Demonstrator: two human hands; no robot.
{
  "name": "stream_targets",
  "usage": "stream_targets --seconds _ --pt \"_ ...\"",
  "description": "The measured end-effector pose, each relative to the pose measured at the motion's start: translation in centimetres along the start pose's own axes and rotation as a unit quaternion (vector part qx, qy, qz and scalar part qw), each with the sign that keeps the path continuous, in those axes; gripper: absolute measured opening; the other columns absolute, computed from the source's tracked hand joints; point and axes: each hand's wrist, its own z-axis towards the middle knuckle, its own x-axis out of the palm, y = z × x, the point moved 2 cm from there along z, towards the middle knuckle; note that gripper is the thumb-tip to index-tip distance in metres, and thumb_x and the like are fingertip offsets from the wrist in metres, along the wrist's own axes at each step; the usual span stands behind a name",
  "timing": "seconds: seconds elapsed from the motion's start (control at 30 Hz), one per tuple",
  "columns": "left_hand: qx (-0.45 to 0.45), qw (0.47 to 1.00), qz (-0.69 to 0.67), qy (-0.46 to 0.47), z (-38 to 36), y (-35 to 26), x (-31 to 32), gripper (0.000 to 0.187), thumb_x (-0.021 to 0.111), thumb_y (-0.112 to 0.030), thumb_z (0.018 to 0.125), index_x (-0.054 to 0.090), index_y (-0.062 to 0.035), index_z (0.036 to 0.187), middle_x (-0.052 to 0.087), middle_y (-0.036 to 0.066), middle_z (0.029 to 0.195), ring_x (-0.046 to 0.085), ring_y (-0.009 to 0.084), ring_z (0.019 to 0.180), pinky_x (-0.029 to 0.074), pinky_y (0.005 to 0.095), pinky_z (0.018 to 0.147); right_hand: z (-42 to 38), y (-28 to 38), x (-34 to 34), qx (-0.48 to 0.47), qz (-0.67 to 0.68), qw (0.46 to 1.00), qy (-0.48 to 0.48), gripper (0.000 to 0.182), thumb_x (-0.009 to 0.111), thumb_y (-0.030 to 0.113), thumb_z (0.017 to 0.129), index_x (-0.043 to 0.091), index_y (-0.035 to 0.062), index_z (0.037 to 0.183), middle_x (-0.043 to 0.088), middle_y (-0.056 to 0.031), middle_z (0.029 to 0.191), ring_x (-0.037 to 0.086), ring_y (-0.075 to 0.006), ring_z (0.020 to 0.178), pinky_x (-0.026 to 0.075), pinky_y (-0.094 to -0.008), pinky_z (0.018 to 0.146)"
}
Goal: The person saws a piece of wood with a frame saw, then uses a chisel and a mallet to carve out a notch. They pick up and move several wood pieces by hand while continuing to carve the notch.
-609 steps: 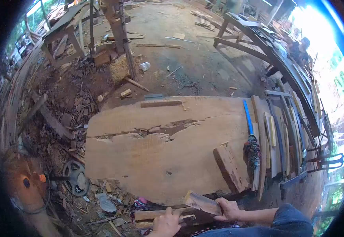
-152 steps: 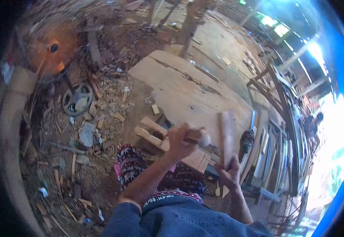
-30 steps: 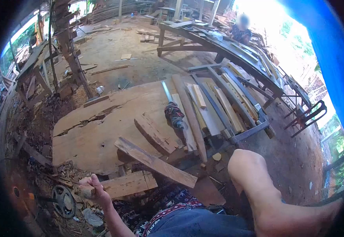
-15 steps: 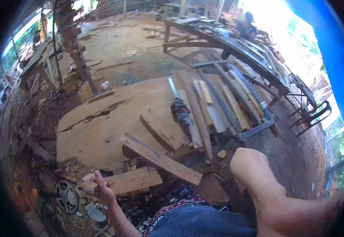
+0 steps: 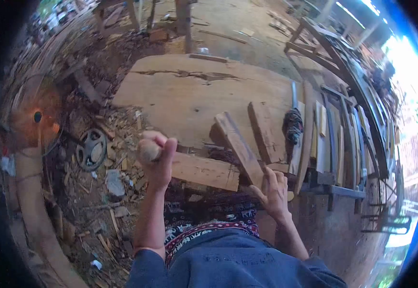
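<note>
Left hand [image 5: 157,156] is clenched on a handle [image 5: 147,150], raised; right hand [image 5: 274,188] grips the plank [image 5: 238,146] near end. A mis-aimed swing risks striking those fingers.

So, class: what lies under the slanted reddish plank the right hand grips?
The slanted reddish plank leans over a pale wooden block and the wide slab. The right hand hides its lower end.
</note>
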Motion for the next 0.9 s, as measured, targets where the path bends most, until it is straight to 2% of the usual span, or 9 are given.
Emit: stream_targets --seconds 0.03,0.13,0.2,0.33,0.4,0.53,0.73,0.8,0.9 --pt "-0.001 1.000 0.006 -0.009 0.3 -0.6 0.1 0.025 0.069 -0.023 0.092 0.046 -0.0145 0.091 0.048 -0.002 0.076 0.047 0.0072 0.065 0.041 0.0241 0.060 -0.4 -0.2 0.6 -0.009 0.001 1.000 0.007 0.071 0.074 0.044 0.080 0.050 0.0045 0.132 0.051 -0.0206 0.119 0.048 -0.0379 0.109 0.041 -0.0461 0.093" --pt "-0.060 0.996 -0.071 -0.012 1.2 -1.6 0.4 0.028 0.070 -0.022 0.091 0.044 -0.0148 0.087 0.047 -0.003 0.072 0.046 0.0067 0.063 0.041 0.0241 0.060 -0.5 -0.7 1.5 0.042 -0.047 0.997 0.036 0.077 0.076 0.049 0.076 0.048 0.0045 0.133 0.051 -0.0197 0.119 0.047 -0.0374 0.110 0.039 -0.0469 0.093" --pt "-0.126 0.985 -0.103 -0.058 1.4 -1.2 0.0 0.027 0.076 -0.019 0.086 0.050 -0.0123 0.083 0.049 -0.005 0.072 0.050 0.0048 0.056 0.043 0.0212 0.055 -0.2 -0.5 1.9 0.031 -0.052 0.998 0.028 0.074 0.079 0.044 0.072 0.051 0.0050 0.129 0.052 -0.0178 0.116 0.047 -0.0370 0.107 0.039 -0.0470 0.091" --pt "-0.081 0.986 -0.119 -0.081 1.9 -0.1 -0.9 0.027 0.074 -0.017 0.088 0.048 -0.0124 0.080 0.048 -0.005 0.067 0.049 0.0043 0.055 0.041 0.0204 0.052 0.3 -0.2 2.9 0.039 -0.052 0.997 0.050 0.068 0.081 0.035 0.067 0.053 0.0050 0.121 0.052 -0.0166 0.111 0.046 -0.0368 0.106 0.038 -0.0468 0.091" --pt "-0.075 0.986 -0.121 -0.089 2.3 -1.4 -0.9 0.028 0.073 -0.017 0.089 0.047 -0.0125 0.078 0.046 -0.005 0.065 0.048 0.0041 0.054 0.040 0.0207 0.050 0.2 -0.5 3.4 0.048 -0.005 0.999 0.015 0.064 0.080 0.029 0.063 0.053 0.0049 0.116 0.051 -0.0160 0.108 0.046 -0.0361 0.104 0.037 -0.0459 0.092" --pt "-0.062 0.989 -0.103 -0.085 2.1 -1.3 -1.1 0.028 0.073 -0.017 0.089 0.047 -0.0128 0.078 0.046 -0.006 0.063 0.047 0.0041 0.053 0.039 0.0209 0.049 -0.1 -1.1 4.0 0.033 -0.010 0.999 0.003 0.066 0.080 0.029 0.064 0.052 0.0046 0.118 0.051 -0.0156 0.108 0.046 -0.0360 0.104 0.037 -0.0454 0.092" --pt "-0.062 0.985 -0.099 -0.128 1.7 -1.4 -0.4 0.028 0.073 -0.018 0.089 0.048 -0.0127 0.078 0.048 -0.005 0.062 0.047 0.0040 0.052 0.039 0.0209 0.049 -0.2 -1.2 4.2 0.035 -0.013 0.999 0.001 0.068 0.080 0.030 0.064 0.051 0.0044 0.120 0.051 -0.0148 0.108 0.046 -0.0358 0.103 0.037 -0.0458 0.092" --pt "-0.069 0.988 -0.053 -0.129 1.5 -1.2 -0.3 0.027 0.069 -0.021 0.092 0.045 -0.0130 0.083 0.044 -0.004 0.065 0.043 0.0064 0.053 0.035 0.0244 0.049 -0.2 -1.4 4.4 0.034 -0.020 0.999 0.004 0.069 0.080 0.031 0.064 0.051 0.0045 0.120 0.051 -0.0148 0.109 0.045 -0.0357 0.104 0.037 -0.0456 0.091" --pt "-0.073 0.988 -0.047 -0.124 1.4 -1.3 -0.3 0.027 0.070 -0.021 0.091 0.045 -0.0129 0.082 0.045 -0.004 0.064 0.044 0.0065 0.053 0.036 0.0246 0.050 -0.2 -1.2 4.3 0.035 -0.013 0.999 0.001 0.068 0.080 0.031 0.064 0.052 0.0043 0.119 0.052 -0.0150 0.109 0.046 -0.0358 0.103 0.037 -0.0454 0.091"
